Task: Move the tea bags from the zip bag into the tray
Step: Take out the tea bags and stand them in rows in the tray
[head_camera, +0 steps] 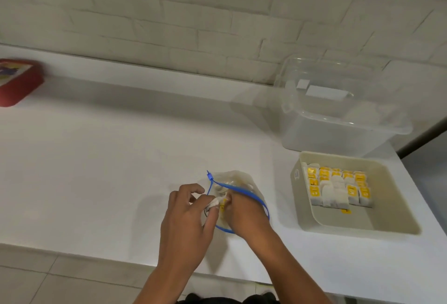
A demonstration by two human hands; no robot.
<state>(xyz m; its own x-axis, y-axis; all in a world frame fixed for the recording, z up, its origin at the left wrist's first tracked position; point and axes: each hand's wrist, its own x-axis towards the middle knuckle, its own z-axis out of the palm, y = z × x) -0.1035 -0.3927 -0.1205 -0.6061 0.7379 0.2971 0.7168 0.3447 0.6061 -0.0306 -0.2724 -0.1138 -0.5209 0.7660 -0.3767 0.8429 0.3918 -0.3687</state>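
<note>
tea bags (337,189), white with yellow tags, upright in tray (391,227); both hands' grip pinching one

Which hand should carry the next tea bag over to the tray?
Right, probably. The right hand is reaching into the zip bag at a tea bag, and the tray sits on its side. The left hand pinches the bag's mouth open and would have to cross over.

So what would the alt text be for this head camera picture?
Two hands work at an open blue-zip bag on a white counter, left hand pinching a tea bag, right hand inside. A beige tray of tea bags sits right.
</note>
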